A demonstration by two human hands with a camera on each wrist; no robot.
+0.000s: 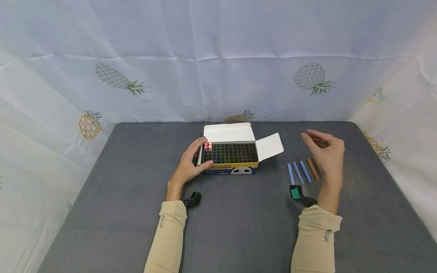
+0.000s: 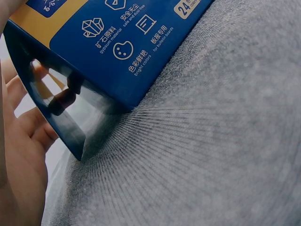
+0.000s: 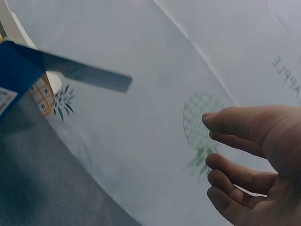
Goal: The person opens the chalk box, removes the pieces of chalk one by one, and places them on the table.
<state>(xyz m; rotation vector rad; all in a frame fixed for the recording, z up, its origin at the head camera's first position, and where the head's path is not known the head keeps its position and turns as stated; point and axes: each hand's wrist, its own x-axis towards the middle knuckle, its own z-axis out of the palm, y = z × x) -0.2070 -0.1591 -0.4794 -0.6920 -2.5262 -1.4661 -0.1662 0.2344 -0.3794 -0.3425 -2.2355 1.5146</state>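
A chalk box [image 1: 218, 171] with its white lid raised stands on the table. My left hand [image 1: 187, 167] grips its left end, thumb at the front corner and fingers at the back. The left wrist view shows the box's blue printed side [image 2: 113, 56] and a dark end flap beside the hand. Several pink chalks [image 1: 208, 147] stand in the back left holes of the black insert [image 1: 235, 153]. My right hand [image 1: 326, 151] is raised to the right, fingers loosely bent, nothing between thumb and fingertips. Below it lie three blue chalks [image 1: 297, 173] and orange chalks [image 1: 312, 169], one partly hidden by the hand.
A white side flap [image 1: 269, 146] sticks out from the box's right end towards the loose chalks. The dark grey table [image 1: 239, 220] ends at a pale curtain [image 1: 218, 87] printed with pineapples. Black wrist mounts [image 1: 192, 200] sit on both arms.
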